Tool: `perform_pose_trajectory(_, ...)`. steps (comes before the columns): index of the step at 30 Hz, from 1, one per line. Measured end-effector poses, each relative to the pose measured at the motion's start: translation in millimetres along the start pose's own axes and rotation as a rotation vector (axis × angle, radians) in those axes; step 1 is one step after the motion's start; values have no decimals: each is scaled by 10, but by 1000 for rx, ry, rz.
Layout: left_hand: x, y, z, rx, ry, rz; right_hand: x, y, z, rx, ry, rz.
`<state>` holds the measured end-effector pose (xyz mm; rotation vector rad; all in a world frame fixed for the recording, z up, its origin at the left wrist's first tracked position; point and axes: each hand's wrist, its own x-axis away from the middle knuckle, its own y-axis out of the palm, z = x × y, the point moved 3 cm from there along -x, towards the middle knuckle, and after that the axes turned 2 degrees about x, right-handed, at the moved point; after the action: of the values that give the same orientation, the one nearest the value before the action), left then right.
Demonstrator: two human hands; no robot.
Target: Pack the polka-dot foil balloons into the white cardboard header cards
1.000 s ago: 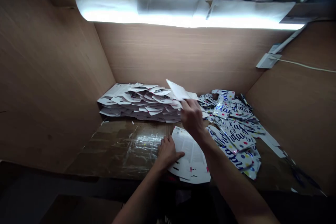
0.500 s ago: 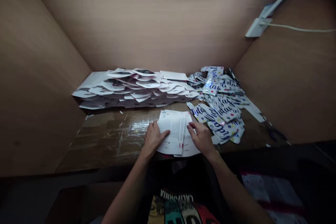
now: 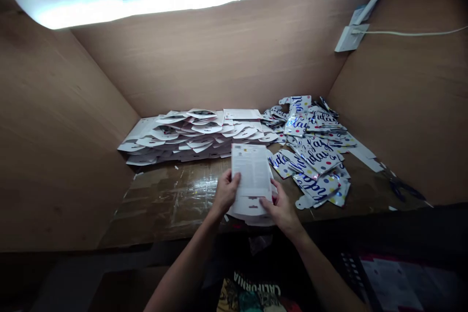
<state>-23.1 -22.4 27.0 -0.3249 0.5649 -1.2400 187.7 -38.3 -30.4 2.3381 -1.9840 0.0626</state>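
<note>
Your left hand and right hand both pinch the side edges of a white printed card blank, fingers closed on it, lifted above the taped worktop. Its long axis points away from you, tilted upward. You seem to be checking or squaring this card, and the next move calls for lowering it flat. Beyond it lies a heap of folded white cards; to the right, foil sheets printed with blue script and coloured dots lie scattered.
</note>
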Motion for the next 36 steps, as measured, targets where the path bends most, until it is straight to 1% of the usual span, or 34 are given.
perform_pose_trajectory(1,-185,-68,107,-5,45,-16,-22,4,-3,-160,56,-30)
perform_pose_trajectory(2,-426,-183,215,-21,87,-9,-41,-5,-13,-266,82,-35)
perform_pose_trajectory(3,-714,-338,316,-38,126,17,-56,-29,-26,-319,82,-18)
perform_pose_trajectory(5,-1357,-731,468,-109,182,170,-67,-101,-43,-328,60,33)
perform_pose_trajectory(6,-1667,-911,513,-313,211,231,-62,-136,-42,-317,56,43)
perform_pose_trajectory(7,-1950,-1048,513,-533,194,233,-50,-166,-34,-308,59,41)
perform_pose_trajectory(8,-2188,-1131,460,-719,132,149,-34,-191,-20,-301,65,33)
perform_pose_trajectory(9,-2363,-1169,361,-845,41,29,-15,-211,1,-295,74,28)
perform_pose_trajectory(10,-2469,-1173,239,-926,-36,-64,3,-223,24,-288,86,23)
perform_pose_trajectory(11,-2514,-1145,100,-965,-98,-134,18,-230,48,-281,98,20)
perform_pose_trajectory(12,-2511,-1093,-45,-976,-136,-176,29,-232,71,-273,108,21)
perform_pose_trajectory(14,-2416,-954,-336,-964,-156,-197,35,-224,103,-250,123,25)
perform_pose_trajectory(17,-2238,-771,-710,-937,-120,-161,6,-199,118,-189,137,27)
perform_pose_trajectory(19,-2183,-704,-891,-924,-85,-118,-23,-183,118,-147,147,19)
perform_pose_trajectory(21,-2178,-665,-1026,-913,-52,-85,-43,-174,118,-114,157,16)
perform_pose_trajectory(24,-2198,-624,-1146,-898,-10,-48,-43,-162,123,-86,180,24)
perform_pose_trajectory(27,-2222,-612,-1164,-895,-23,-50,-64,-133,114,-106,180,53)
perform_pose_trajectory(30,-2275,-682,-1048,-882,-83,-127,-209,-105,64,-206,191,124)
perform_pose_trajectory(32,-2302,-775,-890,-868,-145,-213,-377,-97,3,-264,226,154)
perform_pose_trajectory(34,-2281,-864,-671,-873,-182,-279,-559,-97,-76,-305,238,135)
perform_pose_trajectory(35,-2247,-888,-537,-886,-169,-278,-638,-101,-113,-321,231,113)
perform_pose_trajectory(36,-2196,-890,-391,-894,-134,-244,-702,-105,-141,-333,220,87)
